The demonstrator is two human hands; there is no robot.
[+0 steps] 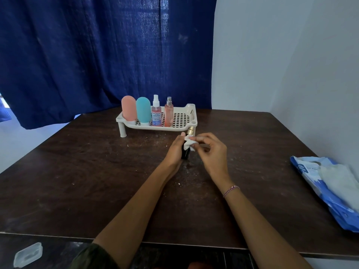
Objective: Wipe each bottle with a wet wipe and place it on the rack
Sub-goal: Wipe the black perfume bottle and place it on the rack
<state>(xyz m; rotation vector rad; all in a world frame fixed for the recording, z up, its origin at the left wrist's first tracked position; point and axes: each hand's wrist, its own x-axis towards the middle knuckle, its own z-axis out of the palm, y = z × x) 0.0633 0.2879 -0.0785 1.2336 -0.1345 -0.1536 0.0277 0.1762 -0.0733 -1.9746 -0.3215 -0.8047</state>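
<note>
My left hand (175, 150) grips a small dark bottle (186, 153) with a gold cap, held above the table just in front of the rack. My right hand (211, 150) pinches a white wet wipe (188, 143) against the bottle's upper part. The cream rack (184, 118) stands on short legs at the back of the table. On it stand a pink bottle (129, 110), a teal bottle (143, 111), a clear spray bottle (156, 113) with pink liquid, and a slim pink spray bottle (168, 113). The rack's right half has no bottle.
A blue and white wet wipe pack (330, 187) lies at the table's right edge. The dark wooden table (77, 171) carries white specks. A blue curtain (97, 55) hangs behind, a white wall rises on the right, and a clear plastic lid (28, 254) lies below the table's front edge.
</note>
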